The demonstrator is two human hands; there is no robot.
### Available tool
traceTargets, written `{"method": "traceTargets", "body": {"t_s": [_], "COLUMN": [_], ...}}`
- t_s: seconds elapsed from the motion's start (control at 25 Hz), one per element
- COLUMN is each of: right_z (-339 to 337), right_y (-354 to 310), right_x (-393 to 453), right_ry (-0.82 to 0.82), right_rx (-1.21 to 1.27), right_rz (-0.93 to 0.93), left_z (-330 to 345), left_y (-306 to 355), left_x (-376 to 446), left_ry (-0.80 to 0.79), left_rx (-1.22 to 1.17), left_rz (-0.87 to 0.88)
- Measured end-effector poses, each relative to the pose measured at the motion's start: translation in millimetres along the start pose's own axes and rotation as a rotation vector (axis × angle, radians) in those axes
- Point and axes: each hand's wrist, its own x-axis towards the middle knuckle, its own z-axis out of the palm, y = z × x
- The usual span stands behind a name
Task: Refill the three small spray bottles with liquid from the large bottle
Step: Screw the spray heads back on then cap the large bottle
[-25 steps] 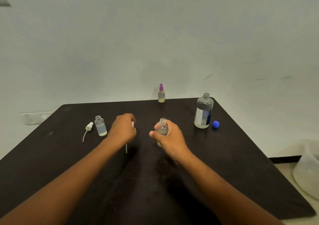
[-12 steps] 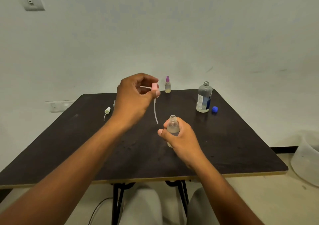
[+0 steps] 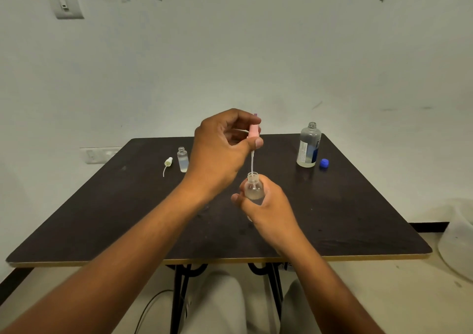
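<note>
My right hand [image 3: 266, 205] grips a small clear bottle [image 3: 254, 189] with liquid in it, held above the dark table [image 3: 102, 218]. My left hand [image 3: 220, 152] pinches a pink spray head [image 3: 253, 132]; its thin tube [image 3: 252, 163] hangs straight down and its tip is at the bottle's open neck. Another small bottle [image 3: 182, 159] stands uncapped at the left, a white spray head [image 3: 167, 163] lying beside it. The large bottle [image 3: 308, 145] stands open at the back right, its blue cap [image 3: 324, 163] next to it. A third small bottle's purple top [image 3: 255, 115] peeks out behind my left hand.
A white bucket [image 3: 458, 241] stands on the floor at the right. The table's metal legs [image 3: 179, 298] and my knees show below its front edge. A wall switch [image 3: 67, 4] is at the upper left.
My left hand lifted the pink spray head from the table and brought it right, over the bottle in my right hand; its tube now hangs straight into the neck. The camera drew back.
</note>
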Motion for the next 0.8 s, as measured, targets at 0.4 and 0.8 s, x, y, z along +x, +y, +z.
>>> {"method": "traceTargets", "body": {"t_s": [0.4, 0.8], "right_z": [-1, 3], "right_y": [-10, -13], "right_x": [1, -6], "right_ry": [-0.038, -0.037], "right_rx": [0.077, 0.055], "right_rz": [0.002, 0.009], "left_z": [6, 4], "left_y": [-18, -20], "left_x": [-39, -46], "left_ry": [0.015, 0.068], "left_rx": [-0.033, -0.027], "left_rz": [-0.063, -0.081]}}
